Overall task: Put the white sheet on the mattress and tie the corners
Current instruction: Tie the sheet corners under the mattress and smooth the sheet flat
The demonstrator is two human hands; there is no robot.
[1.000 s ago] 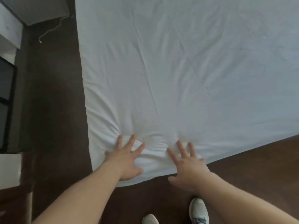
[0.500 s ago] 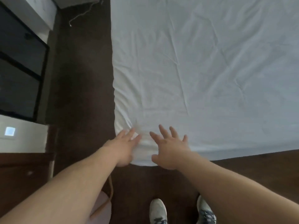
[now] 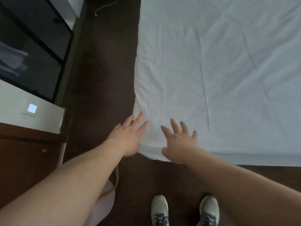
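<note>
Both hands lie flat with fingers spread at the near corner of the wrinkled white cotton sheet, which covers the mattress. Left hand rests at the corner's left edge; right hand presses the top beside it. Two grey laced sneakers stand on the dark wooden floor.

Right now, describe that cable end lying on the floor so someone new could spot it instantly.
Start at the white sheet covering the mattress, then follow its left edge to the top of the view. Beside it, on the dark floor, lies a thin pale cable with a small plug, the only light squiggle on that dark strip.
</note>
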